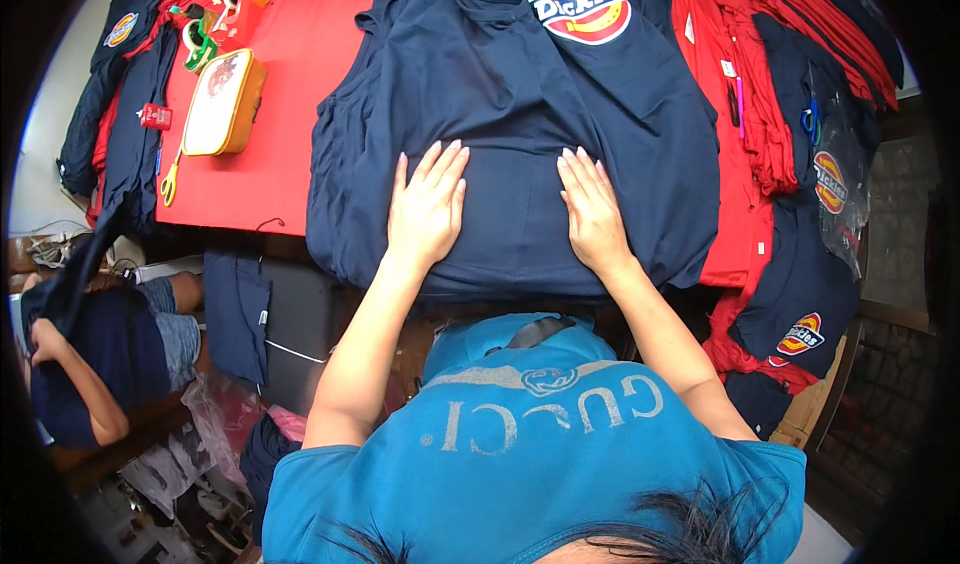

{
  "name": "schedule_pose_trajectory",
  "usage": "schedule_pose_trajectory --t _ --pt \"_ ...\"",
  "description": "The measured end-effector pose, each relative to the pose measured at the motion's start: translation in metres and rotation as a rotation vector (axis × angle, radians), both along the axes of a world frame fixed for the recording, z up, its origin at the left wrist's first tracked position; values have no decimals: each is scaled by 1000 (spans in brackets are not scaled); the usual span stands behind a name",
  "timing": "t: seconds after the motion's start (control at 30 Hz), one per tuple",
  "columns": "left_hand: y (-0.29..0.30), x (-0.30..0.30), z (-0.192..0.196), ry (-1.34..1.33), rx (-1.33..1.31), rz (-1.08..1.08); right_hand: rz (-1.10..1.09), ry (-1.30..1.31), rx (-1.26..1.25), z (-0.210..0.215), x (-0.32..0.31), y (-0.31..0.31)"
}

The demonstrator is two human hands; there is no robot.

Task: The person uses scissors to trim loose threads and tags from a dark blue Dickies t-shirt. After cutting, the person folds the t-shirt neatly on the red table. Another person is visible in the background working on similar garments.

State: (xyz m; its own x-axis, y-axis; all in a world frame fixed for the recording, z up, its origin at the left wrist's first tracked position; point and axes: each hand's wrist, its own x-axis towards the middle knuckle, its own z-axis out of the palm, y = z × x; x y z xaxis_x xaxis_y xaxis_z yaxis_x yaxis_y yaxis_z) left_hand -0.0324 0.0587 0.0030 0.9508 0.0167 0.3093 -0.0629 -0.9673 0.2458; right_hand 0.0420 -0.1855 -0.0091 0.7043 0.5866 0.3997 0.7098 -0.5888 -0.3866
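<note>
A navy garment [500, 104] with a red, yellow and white oval emblem lies spread across the red table in front of me. My left hand [428, 207] rests flat on its near part, palm down, fingers pointing away from me. On the same cloth, to the right, my right hand [594, 209] also lies flat with fingers stretched out. Smooth fabric lies between the two hands, while folds and wrinkles run across it farther up. Neither hand grips anything; the cloth's near edge hangs over the table edge.
On the red tabletop [285, 94] at left are a yellow box [218, 104], yellow-handled scissors [169, 182] and a green tape dispenser [198, 46]. Red and navy garments [785, 264] pile at right, with blue scissors [811, 119]. Another person [100, 364] at far left holds dark cloth.
</note>
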Motion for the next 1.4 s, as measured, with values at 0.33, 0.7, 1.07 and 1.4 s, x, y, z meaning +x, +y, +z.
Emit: schedule_pose_trajectory --t 0.33,0.7,1.07,1.4 --pt "-6 81 48 -243 -411 -58 -27 -26 284 75 87 32" --pt "38 191 3 -43 205 197 47 67 173 7 220 69" --pt "27 250 8 -126 160 167 -148 -134 -14 12 263 88" --pt "-15 58 63 216 -305 -478 150 806 160 104 152 -27"
